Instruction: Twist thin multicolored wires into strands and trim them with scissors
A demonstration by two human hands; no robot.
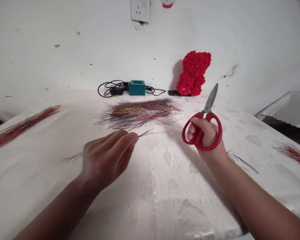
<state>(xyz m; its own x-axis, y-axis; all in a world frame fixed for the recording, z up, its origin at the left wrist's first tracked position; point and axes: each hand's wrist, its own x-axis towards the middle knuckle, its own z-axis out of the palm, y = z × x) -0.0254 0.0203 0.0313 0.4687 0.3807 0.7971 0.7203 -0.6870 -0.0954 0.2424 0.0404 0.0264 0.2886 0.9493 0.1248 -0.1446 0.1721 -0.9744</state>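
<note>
My left hand [110, 155] is closed in a pinch around a few thin coloured wires [145, 133]. Their ends stick out to the right past the fingertips, and the other ends show left of the hand. In my right hand [206, 133] is a pair of scissors [197, 133] with red handles, the fingers wrapped round them. Its metal blades point up and away, closed together, and stand apart from the wires. Just beyond my left hand lies a broad pile of thin coloured wires [142, 113] on the table.
A long wire bundle [22, 128] lies at the left, and short wire pieces [293, 154] at the right. By the wall are a green box [137, 88] with black cables, a dark flat object [173, 93] and a red flower-covered figure [193, 73]. A pale cover [150, 200] spreads over the table.
</note>
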